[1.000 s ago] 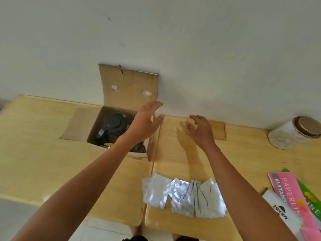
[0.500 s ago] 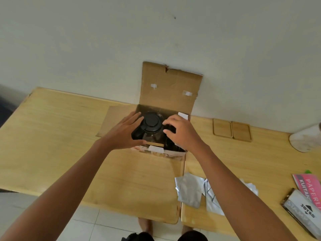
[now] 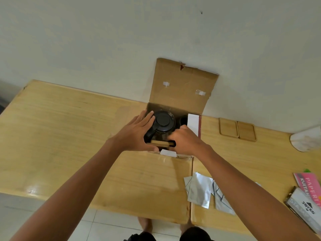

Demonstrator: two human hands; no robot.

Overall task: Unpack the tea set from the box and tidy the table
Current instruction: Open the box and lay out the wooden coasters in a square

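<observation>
Near right on the tabletop: silver foil packets; at the right edge, a pink booklet and a white packet. Mid-table: open cardboard box, far flap upright against the wall. Left hand lies at the box's left rim, fingers spread, touching the black teapot inside. Right hand reaches into the box on the teapot's right, fingers curled; grasp cannot be told. Far right: two wooden coasters, side by side.
</observation>
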